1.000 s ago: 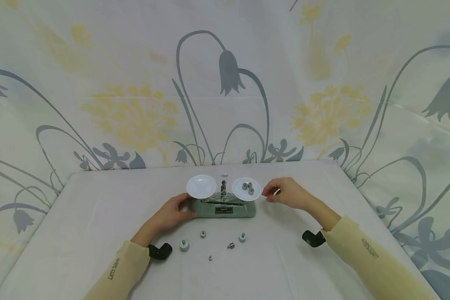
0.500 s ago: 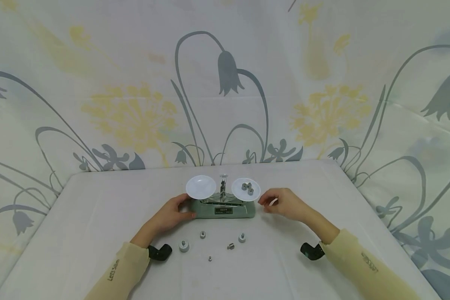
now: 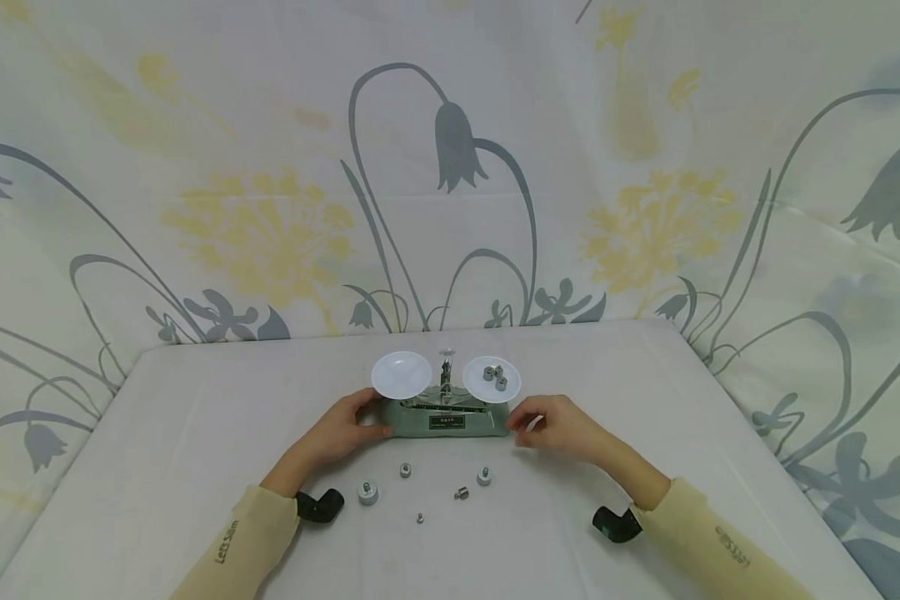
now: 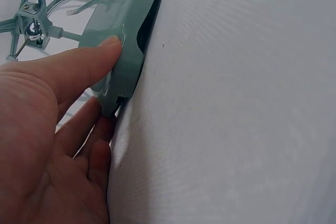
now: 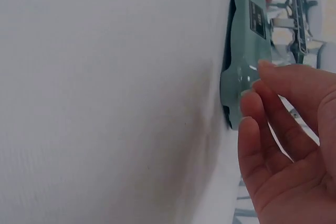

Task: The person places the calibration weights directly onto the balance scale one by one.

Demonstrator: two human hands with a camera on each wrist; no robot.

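Observation:
A green two-pan balance scale point(image 3: 412, 425) stands on the white-covered table. Its left pan point(image 3: 402, 375) is bare, while three small metal weights point(image 3: 501, 383) sit on its right pan point(image 3: 474, 387). My left hand point(image 3: 337, 429) grips the left end of the base. In the left wrist view the thumb point(image 4: 89, 69) lies on the front face and the other fingers are behind the end. At the base's right end is my right hand point(image 3: 558, 427), fingers loosely bent and nothing seen between them; whether the fingertips point(image 5: 251, 103) touch the base I cannot tell.
Several loose metal weights lie on the table in front of the scale, including a large one point(image 3: 367, 493), a smaller one point(image 3: 483, 476), one on its side point(image 3: 461, 493) and a tiny one point(image 3: 420, 517). A flower-patterned cloth point(image 3: 450, 250) hangs behind the table.
My right hand has moved left and down toward the near side, from beside the right pan to the right end of the base. The left hand keeps its grip; the weights have not moved.

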